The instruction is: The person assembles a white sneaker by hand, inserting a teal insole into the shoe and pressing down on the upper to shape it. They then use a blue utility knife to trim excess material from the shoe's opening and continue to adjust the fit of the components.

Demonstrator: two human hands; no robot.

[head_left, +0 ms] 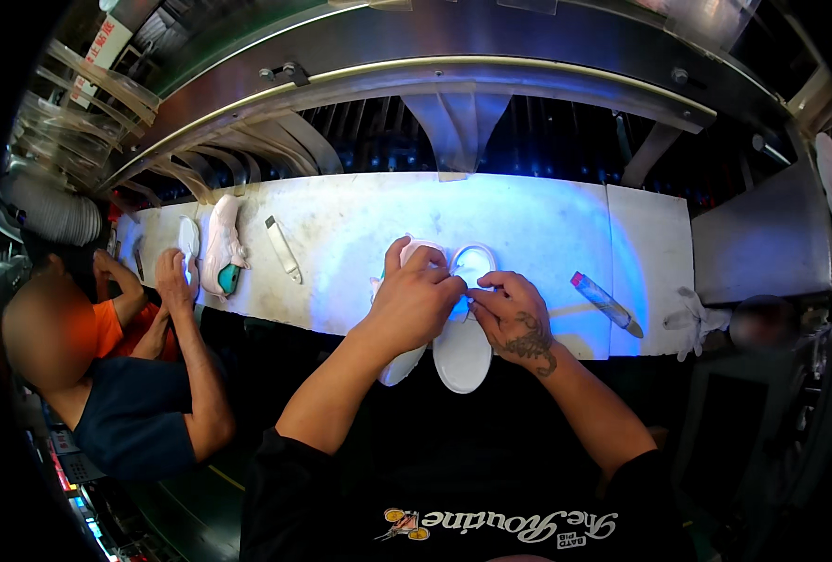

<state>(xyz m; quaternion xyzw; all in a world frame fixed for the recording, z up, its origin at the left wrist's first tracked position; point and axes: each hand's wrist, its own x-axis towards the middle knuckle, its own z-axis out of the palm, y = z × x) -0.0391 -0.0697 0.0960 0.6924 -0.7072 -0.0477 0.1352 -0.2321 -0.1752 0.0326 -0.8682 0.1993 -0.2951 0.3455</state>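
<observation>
Two white shoes (461, 348) lie at the frame's centre on the table (566, 234), toes over its near edge. Left hand (414, 300) is clasped over one; right hand (514, 314) pinches the other's opening, seemingly fitting something inside. No containers show.

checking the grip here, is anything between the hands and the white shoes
Nothing visible. The left hand lies directly on the left shoe, and the right hand pinches the right shoe at its opening. The pen lies off to the right.
</observation>
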